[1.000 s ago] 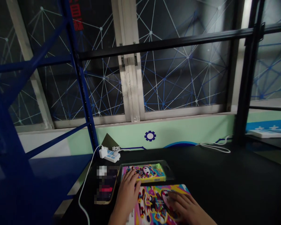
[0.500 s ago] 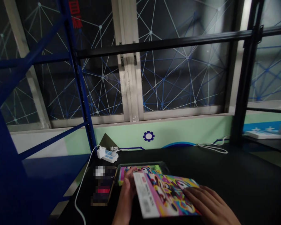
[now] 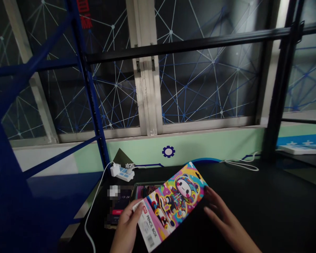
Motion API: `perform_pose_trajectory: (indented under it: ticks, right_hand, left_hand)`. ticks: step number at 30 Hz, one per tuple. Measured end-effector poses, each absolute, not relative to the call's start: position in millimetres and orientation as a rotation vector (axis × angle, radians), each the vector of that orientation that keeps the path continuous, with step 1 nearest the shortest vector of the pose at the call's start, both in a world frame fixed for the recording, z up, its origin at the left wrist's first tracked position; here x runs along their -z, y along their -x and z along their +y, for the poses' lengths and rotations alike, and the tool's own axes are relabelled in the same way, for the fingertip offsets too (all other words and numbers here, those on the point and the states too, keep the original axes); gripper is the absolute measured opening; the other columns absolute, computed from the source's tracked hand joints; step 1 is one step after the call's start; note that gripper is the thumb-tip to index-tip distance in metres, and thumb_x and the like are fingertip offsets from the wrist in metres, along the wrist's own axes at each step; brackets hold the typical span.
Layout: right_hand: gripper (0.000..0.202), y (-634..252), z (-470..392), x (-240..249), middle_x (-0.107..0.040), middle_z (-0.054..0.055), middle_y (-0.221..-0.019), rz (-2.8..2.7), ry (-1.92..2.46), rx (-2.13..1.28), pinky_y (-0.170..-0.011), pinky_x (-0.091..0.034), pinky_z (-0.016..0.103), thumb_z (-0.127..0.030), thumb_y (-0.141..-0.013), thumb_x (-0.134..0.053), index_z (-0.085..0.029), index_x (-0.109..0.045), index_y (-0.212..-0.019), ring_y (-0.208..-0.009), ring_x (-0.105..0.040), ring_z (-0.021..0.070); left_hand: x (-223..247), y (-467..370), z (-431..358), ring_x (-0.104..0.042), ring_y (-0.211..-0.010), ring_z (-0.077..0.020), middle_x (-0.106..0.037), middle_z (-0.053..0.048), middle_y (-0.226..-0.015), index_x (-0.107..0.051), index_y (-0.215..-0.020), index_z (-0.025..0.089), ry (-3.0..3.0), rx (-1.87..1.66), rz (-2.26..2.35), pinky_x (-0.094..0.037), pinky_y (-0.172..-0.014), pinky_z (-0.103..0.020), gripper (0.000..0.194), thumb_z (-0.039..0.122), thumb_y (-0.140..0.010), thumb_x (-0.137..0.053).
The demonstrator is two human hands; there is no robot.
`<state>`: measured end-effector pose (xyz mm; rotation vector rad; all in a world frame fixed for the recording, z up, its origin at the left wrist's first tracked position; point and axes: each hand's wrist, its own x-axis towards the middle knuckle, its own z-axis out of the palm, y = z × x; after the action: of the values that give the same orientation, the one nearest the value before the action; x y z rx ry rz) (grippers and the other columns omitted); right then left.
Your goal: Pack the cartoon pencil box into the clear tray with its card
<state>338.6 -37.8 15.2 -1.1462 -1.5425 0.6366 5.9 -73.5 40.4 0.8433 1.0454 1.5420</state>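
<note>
A colourful pencil box packet [image 3: 179,200], flat and printed with a cartoon bear on a skateboard, is tilted up over the table. The words "PENCIL BOX" and a barcode show on its white end strip. My left hand [image 3: 127,223] grips that strip at the lower left, thumb on the front face; its other fingers are mostly hidden behind. Beside the packet's right edge is my right hand [image 3: 222,214], thumb and fingers apart. Its fingertips are close to the edge, and I cannot tell if they touch it. Partly covered behind the packet lies a dark-framed flat case [image 3: 142,189] with coloured print.
A phone [image 3: 121,202] with a lit, partly blurred screen lies left of the case. Behind it are a white power strip [image 3: 125,174] with a plug and a white cable [image 3: 88,218]. A blue metal post [image 3: 91,98] rises at the left of the black table [image 3: 265,200].
The packet has turned and tipped up, so its whole printed face shows. My right hand has come off its face to the right edge. My left hand has moved down and left onto the end strip.
</note>
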Motion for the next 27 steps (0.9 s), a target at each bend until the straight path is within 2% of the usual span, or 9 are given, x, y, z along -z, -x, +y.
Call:
perform_pose_trajectory:
  ticks: [2,5,8,11,15,18,21,24,27]
  right_hand:
    - [0.077,-337.3,-31.3,-29.7,-0.07,0.014,-0.13,-1.349,1.094,-0.819,-0.101,-0.057,0.046,-0.063,-0.083,-0.069,-0.026,-0.047,-0.147,-0.119,-0.068,0.0328]
    - [0.073,-339.4,-24.8,-46.6,-0.076,0.008,-0.112,-1.204,1.041,-0.873,-0.091,-0.061,0.042,-0.056,-0.078,-0.076,-0.028,-0.053,-0.14,-0.102,-0.074,0.0301]
    - [0.039,-350.8,-23.7,-47.1,-0.076,0.007,-0.099,-1.351,1.063,-0.671,-0.086,-0.061,0.038,-0.051,-0.079,-0.076,-0.026,-0.072,-0.108,-0.094,-0.074,0.0289]
    - [0.026,-366.7,-25.5,-30.8,-0.074,0.009,-0.102,-1.597,1.043,-0.316,-0.084,-0.06,0.037,-0.05,-0.078,-0.075,-0.026,-0.078,-0.086,-0.098,-0.072,0.0309]
    - [0.025,-379.8,-28.0,-3.6,-0.072,0.009,-0.115,-1.657,1.042,-0.003,-0.091,-0.057,0.039,-0.044,-0.093,-0.06,-0.031,-0.081,-0.095,-0.11,-0.068,0.0296]
    - [0.033,-381.8,-29.7,2.7,-0.075,0.007,-0.115,-1.645,1.024,0.113,-0.093,-0.055,0.04,-0.042,-0.1,-0.05,-0.033,-0.081,-0.099,-0.11,-0.068,0.0284]
    - [0.033,-379.1,-33.2,-5.3,-0.077,0.007,-0.111,-1.685,0.987,0.083,-0.094,-0.056,0.042,-0.054,-0.094,-0.058,-0.032,-0.082,-0.098,-0.111,-0.069,0.0314]
    - [0.036,-370.8,-38.9,-19.4,-0.08,0.008,-0.091,-1.684,1.081,-0.183,-0.081,-0.061,0.038,-0.061,-0.081,-0.071,-0.028,-0.081,-0.087,-0.089,-0.075,0.0303]
    - [0.041,-358.0,-43.4,-34.6,-0.081,0.008,-0.094,-1.478,1.215,-0.597,-0.076,-0.063,0.034,-0.061,-0.081,-0.07,-0.024,-0.078,-0.097,-0.083,-0.076,0.0283]
  left_hand:
    - [-40.5,-4.1,-70.7,-0.075,-0.085,-0.0249,-0.081,-0.008,-0.093,-0.076,-0.105,0.018,-0.976,-1.515,1.08,-0.057,-0.076,-0.031,0.057,0.062,-0.07,-0.084]
    - [-40.9,-0.6,-69.3,-0.075,-0.088,-0.0255,-0.081,-0.008,-0.096,-0.078,-0.102,0.02,-1.229,-1.49,1.174,-0.059,-0.078,-0.031,0.048,0.063,-0.08,-0.074]
    - [-42.2,6.7,-71.9,-0.076,-0.097,-0.0231,-0.081,-0.006,-0.102,-0.081,-0.099,0.027,-1.67,-1.538,1.221,-0.06,-0.087,-0.03,0.029,0.05,-0.093,-0.065]
    - [-41.9,16.0,-79.1,-0.072,-0.108,-0.0193,-0.08,-0.001,-0.111,-0.079,-0.107,0.035,-2.214,-1.701,1.18,-0.059,-0.093,-0.029,0.022,0.029,-0.098,-0.059]
    - [-30.9,20.1,-90.1,-0.064,-0.121,-0.0199,-0.077,0.0,-0.122,-0.076,-0.116,0.037,-2.706,-1.814,1.312,-0.056,-0.099,-0.032,0.036,0.014,-0.096,-0.057]
    - [-16.3,13.4,-93.8,-0.066,-0.118,-0.0219,-0.079,0.0,-0.114,-0.077,-0.113,0.037,-2.61,-1.989,1.386,-0.055,-0.1,-0.037,0.033,0.017,-0.098,-0.056]
    - [-4.9,4.6,-92.7,-0.071,-0.106,-0.0216,-0.082,0.0,-0.1,-0.079,-0.107,0.037,-2.408,-2.121,1.416,-0.056,-0.096,-0.037,0.028,0.022,-0.099,-0.057]
    - [-2.0,-2.0,-87.9,-0.075,-0.093,-0.0212,-0.082,-0.002,-0.095,-0.079,-0.108,0.032,-1.979,-2.176,1.568,-0.059,-0.089,-0.033,0.019,0.036,-0.095,-0.066]
    - [-7.3,-8.1,-79.1,-0.077,-0.088,-0.0239,-0.081,-0.007,-0.105,-0.077,-0.109,0.025,-1.538,-2.007,1.66,-0.062,-0.078,-0.03,0.041,0.056,-0.083,-0.074]
